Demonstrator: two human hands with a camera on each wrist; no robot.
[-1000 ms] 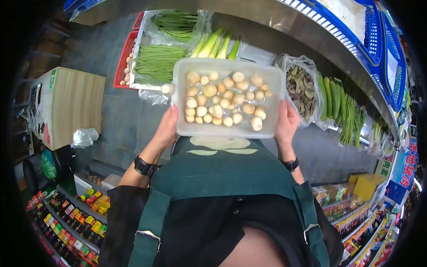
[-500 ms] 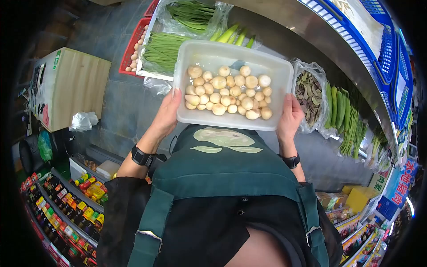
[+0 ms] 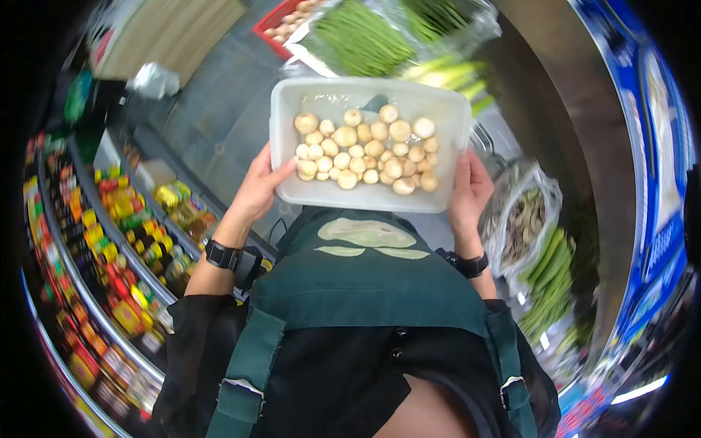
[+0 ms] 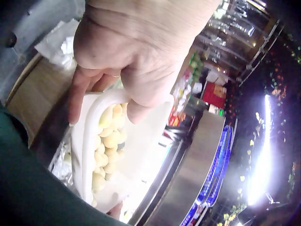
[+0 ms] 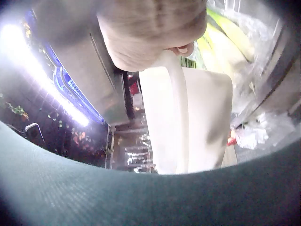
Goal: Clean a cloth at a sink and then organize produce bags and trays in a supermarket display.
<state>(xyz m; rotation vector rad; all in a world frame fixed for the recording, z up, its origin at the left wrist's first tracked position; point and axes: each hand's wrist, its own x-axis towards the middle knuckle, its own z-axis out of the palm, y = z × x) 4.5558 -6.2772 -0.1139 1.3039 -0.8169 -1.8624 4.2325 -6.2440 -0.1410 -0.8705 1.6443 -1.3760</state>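
A translucent white plastic tub (image 3: 371,200) is held level in front of the apron, between both hands. Inside it, many small round cream-coloured vegetables (image 3: 346,137) lie gathered toward the near side. My left hand (image 3: 257,188) grips the left end, and the left wrist view shows its thumb (image 4: 140,110) hooked over the tub's rim while fingers lie along the outside. At the opposite end my right hand (image 3: 471,191) holds the tub's side. In the right wrist view, the back of that hand (image 5: 150,37) covers most of its fingers.
Green beans (image 3: 361,36) and a red crate of eggs (image 3: 281,25) stand beyond the tub. To the right are a plastic bag of dark pods (image 3: 524,219), cucumbers (image 3: 549,259) and a steel counter edge (image 3: 584,80). Shelves of bottles and packets (image 3: 124,248) curve along the left.
The surroundings have swung round in the head view: the bottle shelves have come nearer on the left and the vegetable display has shifted right. Both hands keep hold of the tub.
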